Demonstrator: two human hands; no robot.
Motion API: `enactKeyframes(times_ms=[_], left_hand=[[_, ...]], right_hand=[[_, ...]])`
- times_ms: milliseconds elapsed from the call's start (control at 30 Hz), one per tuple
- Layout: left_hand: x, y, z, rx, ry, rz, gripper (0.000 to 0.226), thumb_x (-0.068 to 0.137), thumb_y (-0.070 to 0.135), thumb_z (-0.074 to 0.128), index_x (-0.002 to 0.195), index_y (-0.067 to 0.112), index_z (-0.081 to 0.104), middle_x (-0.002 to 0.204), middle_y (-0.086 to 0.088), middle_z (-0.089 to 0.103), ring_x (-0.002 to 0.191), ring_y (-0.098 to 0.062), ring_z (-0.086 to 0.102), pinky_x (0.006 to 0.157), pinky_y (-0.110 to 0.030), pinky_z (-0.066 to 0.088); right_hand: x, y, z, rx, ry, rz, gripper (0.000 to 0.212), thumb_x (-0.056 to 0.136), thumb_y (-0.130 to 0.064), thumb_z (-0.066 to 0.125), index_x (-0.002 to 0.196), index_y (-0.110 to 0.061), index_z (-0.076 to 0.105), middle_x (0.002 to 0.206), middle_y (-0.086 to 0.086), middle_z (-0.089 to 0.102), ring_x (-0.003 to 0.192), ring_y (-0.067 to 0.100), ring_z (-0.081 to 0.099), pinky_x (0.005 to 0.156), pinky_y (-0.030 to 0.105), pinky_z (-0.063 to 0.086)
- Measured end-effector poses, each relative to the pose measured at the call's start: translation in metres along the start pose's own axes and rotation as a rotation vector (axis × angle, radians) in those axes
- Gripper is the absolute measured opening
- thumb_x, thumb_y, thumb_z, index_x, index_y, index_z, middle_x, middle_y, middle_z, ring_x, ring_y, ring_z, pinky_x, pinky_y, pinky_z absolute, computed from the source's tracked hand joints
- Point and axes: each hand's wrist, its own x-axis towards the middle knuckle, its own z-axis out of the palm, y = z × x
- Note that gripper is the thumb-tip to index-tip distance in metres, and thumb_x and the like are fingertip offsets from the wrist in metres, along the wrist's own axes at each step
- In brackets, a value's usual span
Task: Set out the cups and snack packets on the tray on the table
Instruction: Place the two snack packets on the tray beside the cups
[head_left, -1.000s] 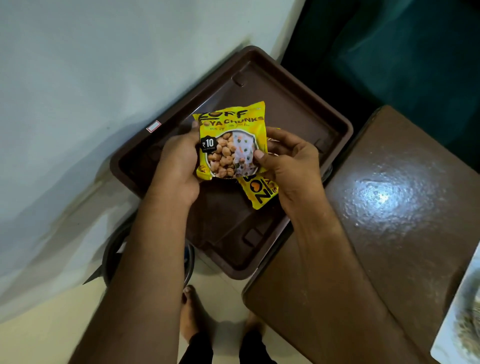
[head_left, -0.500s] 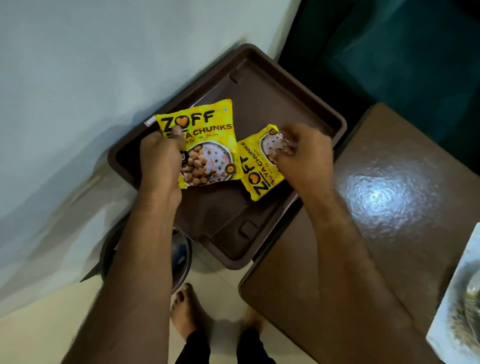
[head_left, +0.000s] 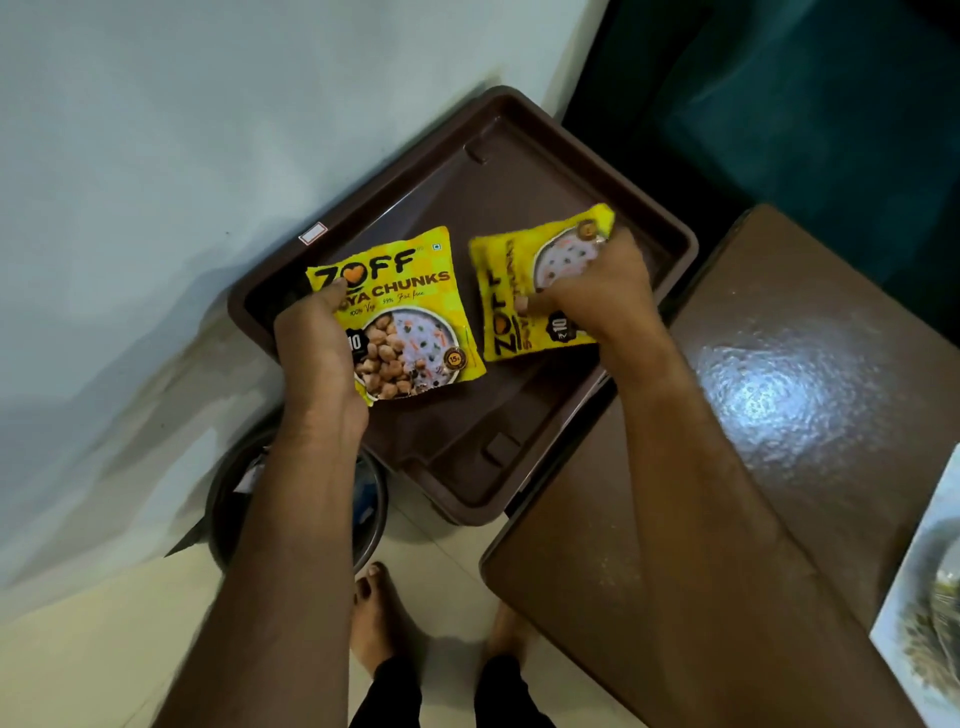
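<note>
A dark brown rectangular tray (head_left: 524, 156) lies against the white wall. Two yellow soya chunks packets are over it. My left hand (head_left: 319, 358) grips the left packet (head_left: 410, 317) by its left edge, face up, over the tray's left half. My right hand (head_left: 597, 291) holds the right packet (head_left: 506, 312), turned sideways, over the tray's right half, fingers covering its right side. Whether the packets touch the tray floor I cannot tell. No cups are in view.
A brown glossy table (head_left: 779, 405) stands to the right, with a white plate or packet (head_left: 930, 597) at its right edge. A dark round bin (head_left: 234, 499) sits on the floor under my left arm. My bare feet (head_left: 374, 623) are below. Teal furniture is at the top right.
Both packets were stacked together between my hands; they have since been separated. My left hand carried one leftward, my right hand moved the other to the right, lower over the tray.
</note>
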Motion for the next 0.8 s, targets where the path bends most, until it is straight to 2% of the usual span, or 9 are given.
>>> enactKeyframes(times_ms=[67,200,300,367,433,533,633,700,800], left_hand=[[0.001,-0.003,-0.001,-0.016,-0.025,-0.011,0.020,0.100,0.028,0.061,0.103,0.018,0.078,0.111,-0.007,0.082,0.102,-0.032,0.079,0.101,-0.056,0.059],[0.009,-0.009,-0.002,0.033,-0.013,-0.006,0.027,0.095,0.035,0.062,0.108,0.017,0.077,0.109,-0.008,0.082,0.099,-0.033,0.079,0.098,-0.062,0.059],[0.006,-0.014,0.005,0.093,0.052,0.085,0.023,0.104,0.030,0.058,0.122,0.019,0.067,0.112,-0.004,0.078,0.101,-0.026,0.078,0.097,-0.057,0.061],[0.002,-0.016,0.011,0.128,0.076,0.195,0.027,0.107,0.020,0.054,0.133,0.022,0.051,0.117,0.001,0.070,0.103,-0.019,0.072,0.098,-0.052,0.061],[-0.004,-0.017,0.015,0.195,0.063,0.335,0.033,0.105,0.007,0.049,0.130,0.029,0.045,0.119,0.005,0.061,0.100,-0.010,0.065,0.098,-0.045,0.058],[-0.013,-0.012,0.019,0.246,0.005,0.421,0.038,0.103,-0.002,0.046,0.113,0.032,0.059,0.116,0.006,0.066,0.097,-0.006,0.064,0.092,-0.034,0.054],[-0.020,-0.007,0.027,0.234,-0.098,0.321,0.028,0.099,0.015,0.055,0.087,0.025,0.078,0.119,-0.007,0.077,0.115,-0.030,0.071,0.106,-0.053,0.056],[-0.026,-0.005,0.032,0.206,-0.163,0.230,0.025,0.092,0.039,0.063,0.087,0.022,0.081,0.113,-0.013,0.080,0.111,-0.039,0.075,0.104,-0.064,0.055],[-0.035,-0.004,0.040,0.179,-0.257,0.109,0.048,0.091,0.061,0.066,0.101,0.017,0.082,0.108,-0.015,0.081,0.101,-0.038,0.079,0.097,-0.064,0.059]], right_hand=[[0.002,0.010,-0.001,0.328,0.032,0.023,0.088,0.038,-0.022,0.101,0.119,-0.013,0.065,0.113,0.006,0.077,0.102,0.030,0.076,0.085,0.052,0.064],[-0.012,0.014,-0.003,0.855,-0.069,0.118,0.044,0.088,-0.014,0.078,0.127,0.001,0.064,0.104,0.023,0.078,0.083,0.033,0.080,0.065,0.050,0.065],[-0.021,0.019,-0.001,1.110,-0.181,0.218,0.031,0.096,-0.001,0.060,0.124,0.010,0.065,0.101,0.023,0.078,0.089,0.034,0.079,0.082,0.053,0.065],[-0.028,0.023,0.000,1.162,-0.228,0.243,0.019,0.095,0.005,0.059,0.109,0.011,0.070,0.101,0.021,0.079,0.093,0.032,0.078,0.088,0.041,0.064],[-0.034,0.027,0.002,1.185,-0.259,0.244,0.013,0.095,0.009,0.059,0.094,0.007,0.072,0.080,0.012,0.078,0.068,0.017,0.075,0.063,0.024,0.061],[-0.039,0.026,0.011,1.231,-0.191,0.214,0.026,0.091,0.014,0.062,0.117,0.012,0.067,0.099,0.018,0.078,0.079,0.021,0.079,0.066,0.031,0.065],[-0.044,0.027,0.018,1.244,-0.203,0.152,0.042,0.089,0.012,0.065,0.131,0.011,0.061,0.128,0.026,0.071,0.113,0.038,0.073,0.095,0.051,0.062],[-0.046,0.028,0.015,1.249,-0.231,0.124,0.035,0.093,0.004,0.063,0.129,0.009,0.063,0.127,0.023,0.071,0.107,0.035,0.074,0.096,0.049,0.061],[-0.050,0.031,0.004,1.246,-0.308,0.103,0.034,0.098,-0.013,0.061,0.127,0.005,0.065,0.126,0.021,0.071,0.104,0.032,0.073,0.086,0.041,0.061]])
